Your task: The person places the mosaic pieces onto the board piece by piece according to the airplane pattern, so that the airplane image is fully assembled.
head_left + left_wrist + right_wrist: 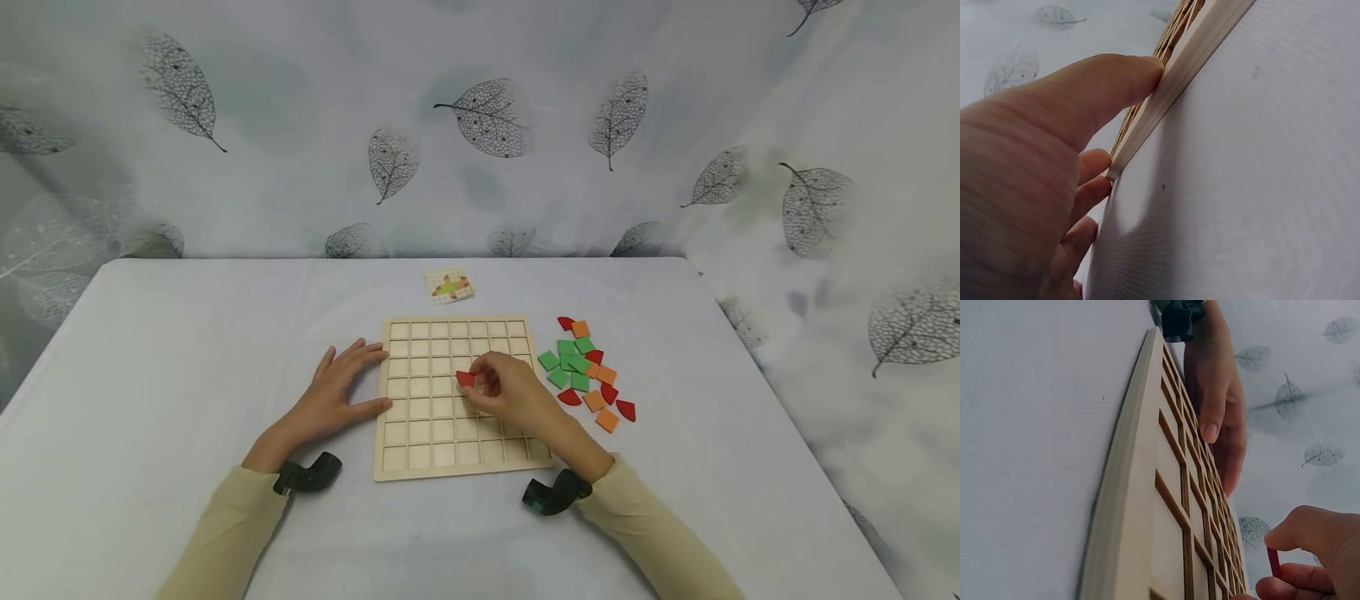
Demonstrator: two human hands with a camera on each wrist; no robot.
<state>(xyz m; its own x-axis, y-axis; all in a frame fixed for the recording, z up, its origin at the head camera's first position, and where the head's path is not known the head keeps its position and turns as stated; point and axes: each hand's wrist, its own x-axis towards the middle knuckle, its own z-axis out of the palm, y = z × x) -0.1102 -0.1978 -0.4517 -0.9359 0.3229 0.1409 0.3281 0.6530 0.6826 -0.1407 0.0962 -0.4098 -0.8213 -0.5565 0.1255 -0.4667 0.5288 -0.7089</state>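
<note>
A square wooden grid board (420, 433) lies on the white table. My left hand (330, 396) rests at the board's left edge, fingers and thumb spread and fairly straight; in the left wrist view the thumb (1129, 78) touches the wooden side. Over the middle of the grid, my right hand (513, 392) pinches a red quarter-circle tile (465, 379) between thumb and fingers. The right wrist view shows that red tile (1274, 562) edge-on, held above the board. No tiles are visible in the grid cells that show; some cells are hidden under the right hand.
Right of the board lies a loose spread of green squares (567, 347), orange squares (607, 419) and red quarter-circles (626, 410). A small pattern card (449, 286) lies beyond the board. Leaf-printed cloth (300, 125) hangs behind the table.
</note>
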